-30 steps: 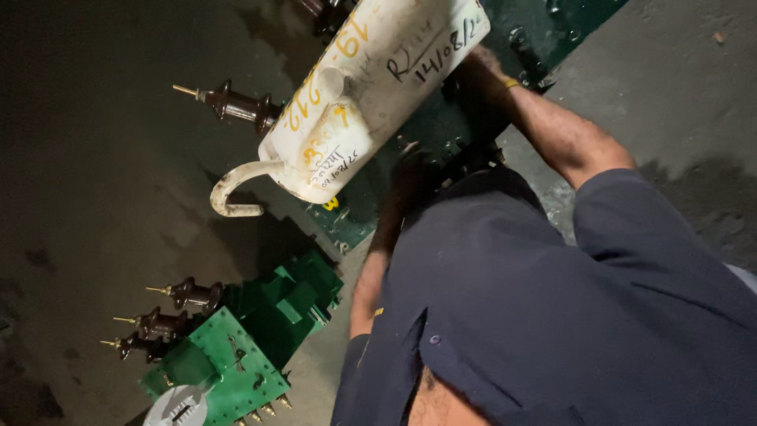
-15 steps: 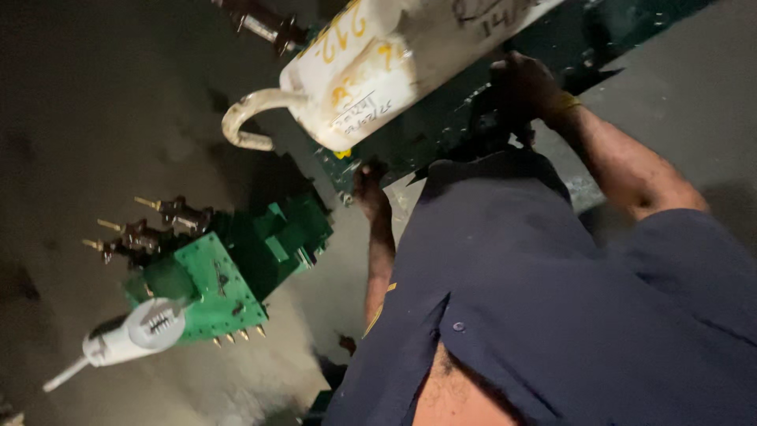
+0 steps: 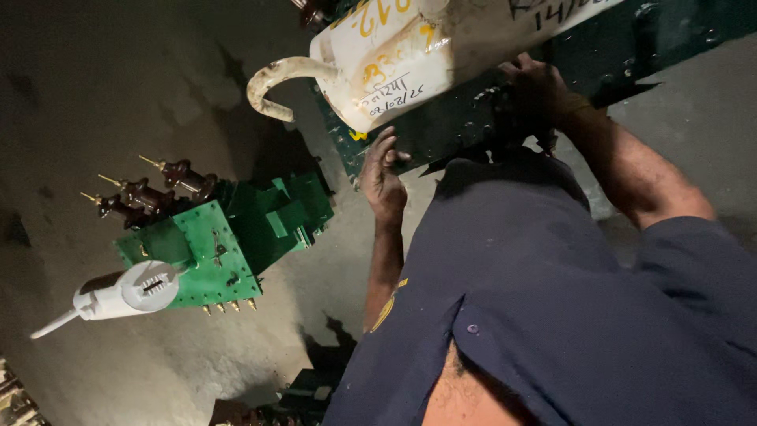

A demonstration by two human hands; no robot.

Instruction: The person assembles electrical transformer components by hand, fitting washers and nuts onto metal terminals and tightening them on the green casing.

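Grey concrete floor (image 3: 118, 102), stained and dim, lies beneath the work. We note our left hand (image 3: 384, 180) half open, fingers resting against the edge of the dark green transformer tank (image 3: 465, 118), gripping nothing. Our right hand (image 3: 536, 95) at one o'clock presses the same tank; we cannot tell its grip. We judge the tank heavy, rigid, oily; hold by its rim. A cream cylinder (image 3: 394, 55) sits at twelve. A smaller green transformer (image 3: 213, 244) stands at nine.

green transformers (image 3: 229, 237): 2 | brown insulators (image 3: 146, 193): 3 | white tanks (image 3: 410, 47): 2
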